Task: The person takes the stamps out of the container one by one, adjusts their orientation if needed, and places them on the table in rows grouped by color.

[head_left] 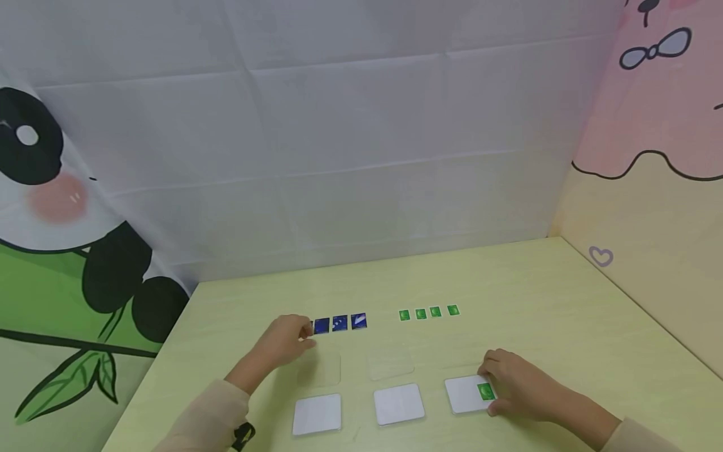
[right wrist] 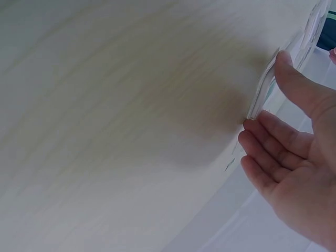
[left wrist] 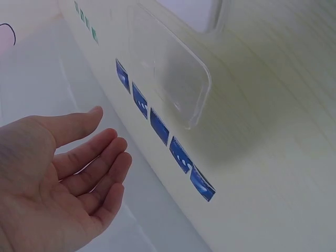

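My left hand (head_left: 287, 339) is over the left end of a row of small blue picture cards (head_left: 339, 323). In the left wrist view its thumb and fingers are apart with nothing between them, beside the blue cards (left wrist: 159, 126). My right hand (head_left: 522, 386) grips the right end of a flat white plastic case (head_left: 463, 394), thumb on the near edge and fingers on the far edge. A small green card (head_left: 486, 392) lies on top of that case. The right wrist view shows thumb and fingertips at the case's rim (right wrist: 262, 86).
Two more white cases (head_left: 317, 414) (head_left: 398, 404) lie to the left. Behind them are clear plastic lids (head_left: 391, 364). A row of several small green cards (head_left: 435, 312) lies farther back on the table (head_left: 508, 276). A white cloth (head_left: 367, 125) hangs behind.
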Tool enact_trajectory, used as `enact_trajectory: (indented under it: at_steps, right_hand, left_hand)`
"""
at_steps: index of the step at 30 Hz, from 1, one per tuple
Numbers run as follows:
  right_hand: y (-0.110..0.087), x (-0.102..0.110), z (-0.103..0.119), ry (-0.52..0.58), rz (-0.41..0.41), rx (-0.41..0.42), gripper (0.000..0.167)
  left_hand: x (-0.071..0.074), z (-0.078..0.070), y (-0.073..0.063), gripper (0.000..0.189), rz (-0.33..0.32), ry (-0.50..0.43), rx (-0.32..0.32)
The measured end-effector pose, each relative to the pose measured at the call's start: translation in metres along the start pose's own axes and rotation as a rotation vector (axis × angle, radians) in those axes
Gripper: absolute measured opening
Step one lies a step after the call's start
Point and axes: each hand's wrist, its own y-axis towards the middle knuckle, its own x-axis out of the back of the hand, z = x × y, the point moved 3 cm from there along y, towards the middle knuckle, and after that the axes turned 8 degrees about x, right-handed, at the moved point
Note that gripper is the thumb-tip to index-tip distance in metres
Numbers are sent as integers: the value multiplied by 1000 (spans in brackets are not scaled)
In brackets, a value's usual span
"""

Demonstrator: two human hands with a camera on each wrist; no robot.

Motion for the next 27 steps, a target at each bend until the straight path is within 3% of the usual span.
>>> enact_trajectory:
  at_steps: [13,20,27]
  right_hand:
    - [0,1,2,-39,-2,1,46]
    - [5,1,2,-35,38,-16,47]
    - [2,3,3,-27,46,-42,47]
  left_hand:
    - [-5,-43,-7,12,20,-36,-79]
    - [-12,-54,-8,14,46,-23,-87]
    - [-23,-69,-10,14,87,-51,-166]
